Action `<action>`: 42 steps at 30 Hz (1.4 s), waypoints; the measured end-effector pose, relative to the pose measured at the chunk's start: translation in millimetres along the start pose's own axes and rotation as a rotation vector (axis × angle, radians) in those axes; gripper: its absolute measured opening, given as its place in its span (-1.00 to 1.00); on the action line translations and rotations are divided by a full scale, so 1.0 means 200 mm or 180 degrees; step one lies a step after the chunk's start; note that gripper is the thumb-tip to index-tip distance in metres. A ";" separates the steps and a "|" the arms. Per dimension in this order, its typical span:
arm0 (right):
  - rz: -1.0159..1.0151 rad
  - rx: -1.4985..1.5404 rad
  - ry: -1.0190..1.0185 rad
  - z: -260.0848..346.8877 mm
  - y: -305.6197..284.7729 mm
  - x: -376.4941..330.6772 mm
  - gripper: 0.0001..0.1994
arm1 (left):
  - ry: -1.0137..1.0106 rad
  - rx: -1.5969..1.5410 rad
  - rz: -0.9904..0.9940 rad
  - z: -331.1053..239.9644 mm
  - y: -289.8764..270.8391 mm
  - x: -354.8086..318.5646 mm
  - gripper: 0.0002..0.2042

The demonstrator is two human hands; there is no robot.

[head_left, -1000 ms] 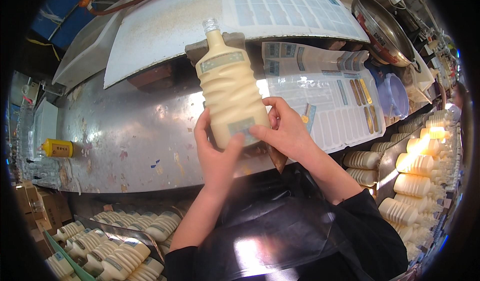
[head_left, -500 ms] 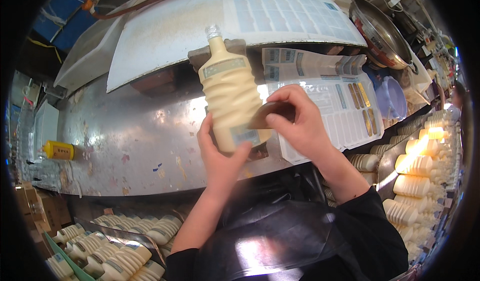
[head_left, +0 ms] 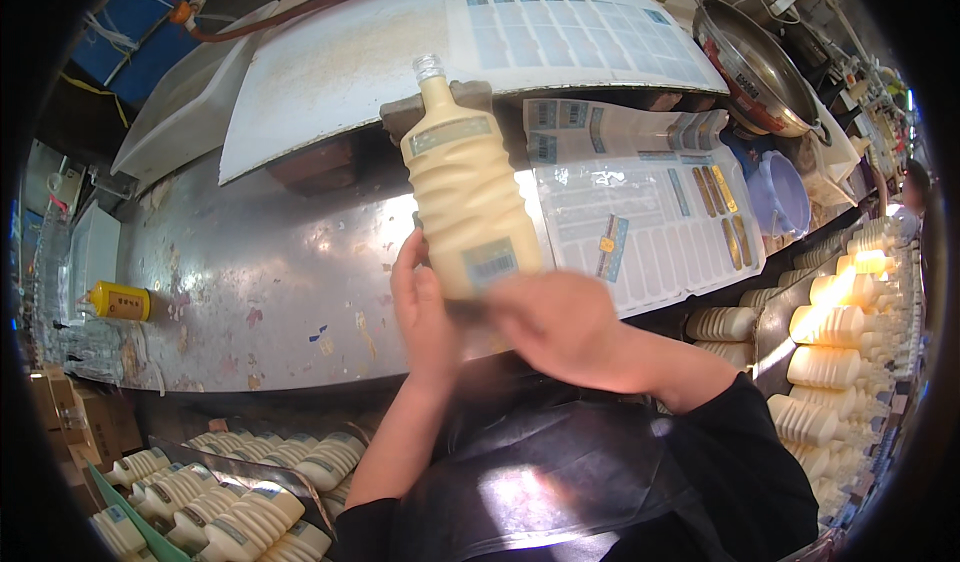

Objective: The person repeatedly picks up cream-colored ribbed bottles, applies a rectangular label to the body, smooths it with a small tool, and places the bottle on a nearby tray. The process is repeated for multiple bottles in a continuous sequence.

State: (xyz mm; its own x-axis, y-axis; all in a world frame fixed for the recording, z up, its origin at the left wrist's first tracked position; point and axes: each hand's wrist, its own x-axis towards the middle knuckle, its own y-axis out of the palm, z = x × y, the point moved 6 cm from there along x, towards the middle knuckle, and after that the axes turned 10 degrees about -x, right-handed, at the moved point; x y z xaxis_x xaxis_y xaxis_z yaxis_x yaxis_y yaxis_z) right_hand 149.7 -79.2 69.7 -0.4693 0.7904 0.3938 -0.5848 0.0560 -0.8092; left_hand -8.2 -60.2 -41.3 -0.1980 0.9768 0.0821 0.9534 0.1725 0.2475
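A ribbed clear bottle (head_left: 466, 197) full of cream-coloured liquid, uncapped, is held up over a metal worktop (head_left: 250, 282). It carries a band label near the neck and a small square label low down. My left hand (head_left: 425, 312) grips its lower left side. My right hand (head_left: 560, 327), blurred by motion, is at the bottle's base, just below the small label.
Sheets of labels (head_left: 640, 222) lie on the worktop to the right. A yellow container (head_left: 120, 302) sits at the left. Several filled bottles lie in a crate (head_left: 230, 507) at lower left and stand in rows (head_left: 840, 342) at the right. A metal pan (head_left: 750, 57) is at the back right.
My right hand has dropped from the bottle's right side down to its base. The bottle stays raised, tilted slightly more to the left.
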 end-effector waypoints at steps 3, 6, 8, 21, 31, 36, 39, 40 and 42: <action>-0.1074 0.1517 0.1603 -0.19 -0.02 0.00 -0.66 | 0.0683 0.1412 -0.0070 -0.09 0.06 0.00 -0.44; -0.0463 0.0451 0.1318 -0.12 0.05 0.03 -0.62 | 0.1041 0.2158 -0.0127 -0.16 0.15 0.01 -0.40; -0.0658 0.0518 0.1567 -0.19 0.06 -0.01 -0.61 | 0.1086 0.2203 -0.0129 -0.16 0.16 0.02 -0.39; -0.0847 -0.0223 0.0566 -0.31 -0.07 0.03 -0.71 | 0.0427 0.1064 -0.0189 -0.11 0.10 0.07 -0.42; -0.0558 -0.0858 -0.0857 0.11 -0.06 0.06 -0.69 | -0.0333 -0.0466 -0.0279 -0.04 0.00 0.12 -0.73; -0.0510 -0.0991 -0.1179 0.24 0.05 0.07 -0.79 | -0.0641 -0.1130 -0.0201 0.01 -0.05 0.11 -0.74; -0.0225 -0.1039 -0.0956 0.23 0.09 0.07 -0.73 | -0.0704 -0.1172 -0.0162 0.02 -0.06 0.10 -0.68; -0.0033 -0.1128 -0.0893 0.22 0.12 0.06 -0.70 | -0.0706 -0.1158 -0.0120 0.02 -0.05 0.10 -0.66; -0.0238 -0.1101 -0.0969 0.23 0.12 0.04 -0.69 | -0.0600 -0.0902 -0.0095 0.04 -0.07 0.11 -0.62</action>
State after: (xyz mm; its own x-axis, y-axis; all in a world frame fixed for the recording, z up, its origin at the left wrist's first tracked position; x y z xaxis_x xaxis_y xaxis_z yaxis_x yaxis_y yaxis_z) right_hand 101.4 -100.1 73.2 -0.6372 0.5644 0.5248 -0.3937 0.3470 -0.8512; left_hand -23.7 -40.0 -51.0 -0.1540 0.9827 -0.1024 0.8414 0.1848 0.5078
